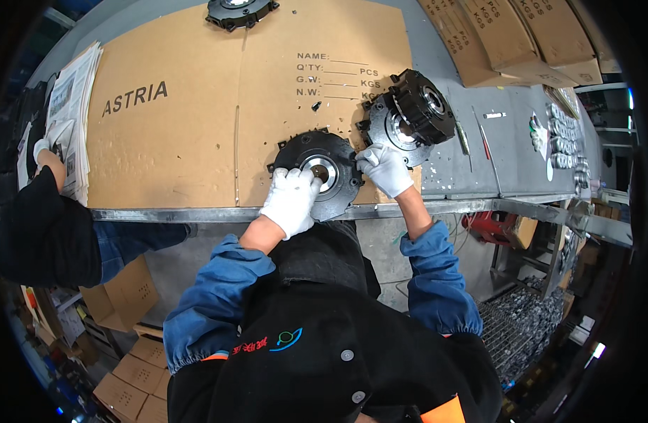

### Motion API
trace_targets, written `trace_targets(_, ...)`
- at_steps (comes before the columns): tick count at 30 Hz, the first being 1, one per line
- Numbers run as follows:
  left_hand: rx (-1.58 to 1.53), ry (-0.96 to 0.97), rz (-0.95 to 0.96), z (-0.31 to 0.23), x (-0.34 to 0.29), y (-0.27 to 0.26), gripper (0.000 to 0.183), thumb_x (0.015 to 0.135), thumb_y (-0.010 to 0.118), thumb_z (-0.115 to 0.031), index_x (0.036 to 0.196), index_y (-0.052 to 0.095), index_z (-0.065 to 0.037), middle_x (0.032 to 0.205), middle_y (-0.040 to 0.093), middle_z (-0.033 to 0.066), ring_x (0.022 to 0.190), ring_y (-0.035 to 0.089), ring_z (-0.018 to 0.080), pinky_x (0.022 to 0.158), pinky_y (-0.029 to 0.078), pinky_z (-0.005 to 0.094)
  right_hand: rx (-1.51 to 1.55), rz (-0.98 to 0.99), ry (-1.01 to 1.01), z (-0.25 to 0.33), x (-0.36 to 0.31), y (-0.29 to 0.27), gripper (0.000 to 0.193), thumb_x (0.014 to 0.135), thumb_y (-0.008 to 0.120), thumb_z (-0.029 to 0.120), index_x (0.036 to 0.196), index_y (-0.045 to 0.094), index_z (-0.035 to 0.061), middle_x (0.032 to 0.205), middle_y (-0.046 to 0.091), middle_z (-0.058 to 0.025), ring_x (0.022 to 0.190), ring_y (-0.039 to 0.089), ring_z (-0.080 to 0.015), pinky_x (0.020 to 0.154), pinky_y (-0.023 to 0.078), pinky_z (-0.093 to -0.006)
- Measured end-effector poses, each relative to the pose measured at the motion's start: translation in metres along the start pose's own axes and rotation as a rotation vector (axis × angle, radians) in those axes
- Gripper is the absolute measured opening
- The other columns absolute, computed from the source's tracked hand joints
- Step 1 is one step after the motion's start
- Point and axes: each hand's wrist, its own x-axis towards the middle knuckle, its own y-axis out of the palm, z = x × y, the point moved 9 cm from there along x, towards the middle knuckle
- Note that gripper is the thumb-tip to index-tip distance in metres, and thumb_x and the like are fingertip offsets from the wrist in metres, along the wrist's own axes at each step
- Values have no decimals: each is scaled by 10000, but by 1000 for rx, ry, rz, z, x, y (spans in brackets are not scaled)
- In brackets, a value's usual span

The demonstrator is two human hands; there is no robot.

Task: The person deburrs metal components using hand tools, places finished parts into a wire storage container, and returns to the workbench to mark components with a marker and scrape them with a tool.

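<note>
A round black metal disc part (332, 149) with a shiny centre hub lies on a flattened cardboard sheet (183, 134) near the bench's front edge. My left hand (291, 200), in a white glove, presses on the disc's near-left rim, fingers by the hub. My right hand (384, 168), also gloved, grips the disc's right rim. Just beyond it sit a similar disc (391, 130) and a black toothed hub part (426, 104) leaning on it.
Another black disc part (239, 12) lies at the cardboard's far edge. A second person's arm (45, 211) reaches to stacked papers (73, 99) at left. Brown cartons (507, 35) stand at back right, small metal parts (560, 137) and thin rods (482, 137) on the grey bench.
</note>
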Motion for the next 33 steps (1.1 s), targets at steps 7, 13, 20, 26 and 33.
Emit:
trace_targets(7,17,0,-17,1,-1,4,547,548,721,-190,1065,583,-80,1033,531,127,982,514,290,876,330,428,32,70,52,1,2,4,74,792,575,76,744,632,71,719,604,-95,726,548,-266,674,452,-351)
trace_targets(13,13,3,-4,1,-1,2,555,546,722,-192,1070,580,-78,1035,532,127,979,516,287,872,331,426,4,79,84,-3,3,4,51,763,583,68,753,633,74,744,617,-90,757,562,-267,706,461,-347)
trace_targets(20,-1,16,-25,0,-1,1,558,540,720,-186,1069,578,-79,1028,536,126,975,516,286,865,335,426,50,78,93,-6,4,6,49,741,587,61,725,629,82,714,616,-80,761,562,-267,712,459,-343)
trace_targets(26,11,9,-36,2,-2,0,550,538,716,-181,1062,578,-82,1025,534,123,979,511,282,864,335,423,107,16,133,-8,3,5,34,730,605,81,703,625,89,722,622,-80,776,575,-263,729,470,-332)
trace_targets(33,29,10,-16,2,-1,4,576,537,740,-214,1074,576,-84,1025,529,119,983,506,282,873,329,429,94,38,146,-14,1,9,26,725,613,102,707,624,86,720,620,-83,765,578,-277,728,473,-343)
